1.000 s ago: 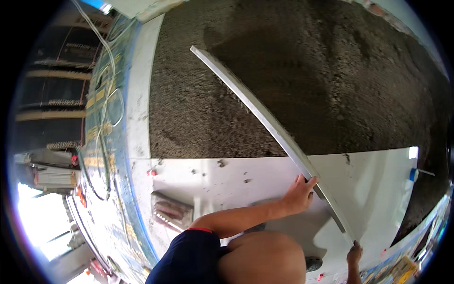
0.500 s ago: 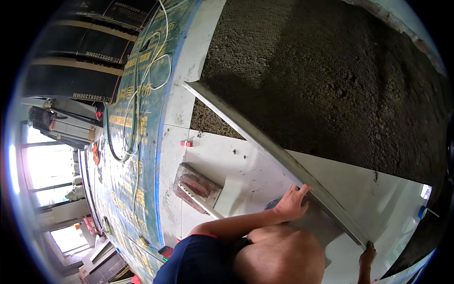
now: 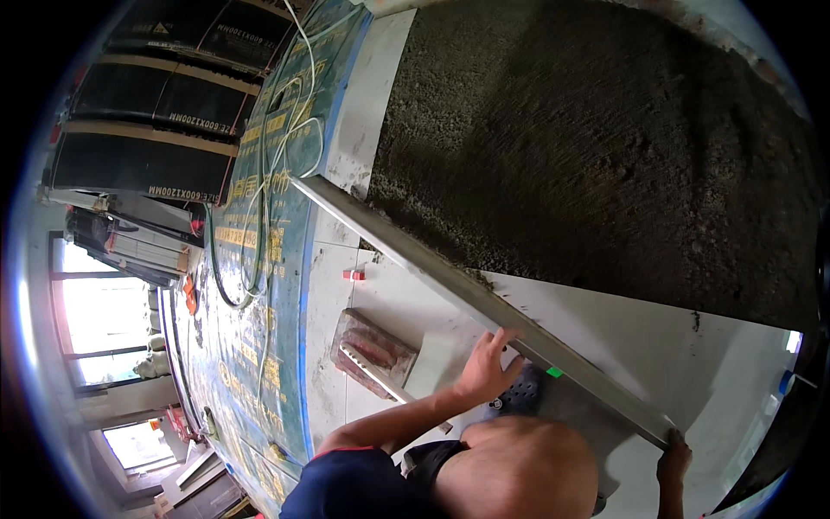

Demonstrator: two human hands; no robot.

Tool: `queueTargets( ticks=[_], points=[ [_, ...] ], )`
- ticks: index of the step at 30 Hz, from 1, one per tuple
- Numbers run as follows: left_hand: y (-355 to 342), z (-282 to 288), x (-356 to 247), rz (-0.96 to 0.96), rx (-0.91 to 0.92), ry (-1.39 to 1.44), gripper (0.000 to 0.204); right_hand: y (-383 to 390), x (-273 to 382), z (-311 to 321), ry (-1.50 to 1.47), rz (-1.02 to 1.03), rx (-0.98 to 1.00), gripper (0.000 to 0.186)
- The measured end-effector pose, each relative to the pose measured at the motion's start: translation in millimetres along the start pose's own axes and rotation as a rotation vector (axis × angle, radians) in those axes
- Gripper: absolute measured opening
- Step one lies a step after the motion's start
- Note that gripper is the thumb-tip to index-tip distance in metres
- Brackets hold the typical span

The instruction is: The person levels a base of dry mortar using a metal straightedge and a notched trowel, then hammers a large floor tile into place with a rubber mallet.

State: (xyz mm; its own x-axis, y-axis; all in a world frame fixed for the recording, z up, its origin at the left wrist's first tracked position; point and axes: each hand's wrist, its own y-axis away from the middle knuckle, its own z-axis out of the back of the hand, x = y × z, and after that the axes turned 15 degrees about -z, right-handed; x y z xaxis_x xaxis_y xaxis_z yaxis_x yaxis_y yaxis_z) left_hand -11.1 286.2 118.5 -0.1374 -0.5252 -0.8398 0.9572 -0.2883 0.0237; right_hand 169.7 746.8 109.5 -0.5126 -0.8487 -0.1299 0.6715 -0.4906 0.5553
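I hold a long silver metal straightedge, lying diagonally from the left border over mortar edge and white tiles. My left hand grips its near side around the middle, fingers curled on the rim. My right hand is closed around its lower-right end. The dark, rough mortar bed spreads beyond the bar, with crumbs along its edge. Left of my left hand lie a stained float, a pale notched strip and a small red piece. A green piece shows below the bar.
Printed protective sheeting with loose cables runs along the left, beside stacked black cartons and windows. A dark perforated shoe is by my bare knee. A blue-capped item sits at the right.
The straightedge's far end has swung left and down, off most of the mortar onto the left border. My left hand has shifted left with it. The view has also turned.
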Motion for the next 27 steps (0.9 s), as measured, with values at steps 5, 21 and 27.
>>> queueTargets(
  ticks=[5, 21, 27],
  points=[
    [23.8, -8.3, -19.9, 0.195, 0.269, 0.269, 0.053, -20.3, -55.7, -3.3, -0.065, 0.007, -0.041, 0.035],
    [-110.3, 15.3, 47.2, -0.065, -0.148, -0.142, 0.04, -31.3, 71.0, 37.8, -0.057, 0.035, 0.068, 0.025],
    [-48.6, 6.4, 7.1, -0.004, -0.038, -0.245, 0.045, -17.6, 12.2, 11.6, 0.067, 0.069, 0.21, 0.032]
  ],
)
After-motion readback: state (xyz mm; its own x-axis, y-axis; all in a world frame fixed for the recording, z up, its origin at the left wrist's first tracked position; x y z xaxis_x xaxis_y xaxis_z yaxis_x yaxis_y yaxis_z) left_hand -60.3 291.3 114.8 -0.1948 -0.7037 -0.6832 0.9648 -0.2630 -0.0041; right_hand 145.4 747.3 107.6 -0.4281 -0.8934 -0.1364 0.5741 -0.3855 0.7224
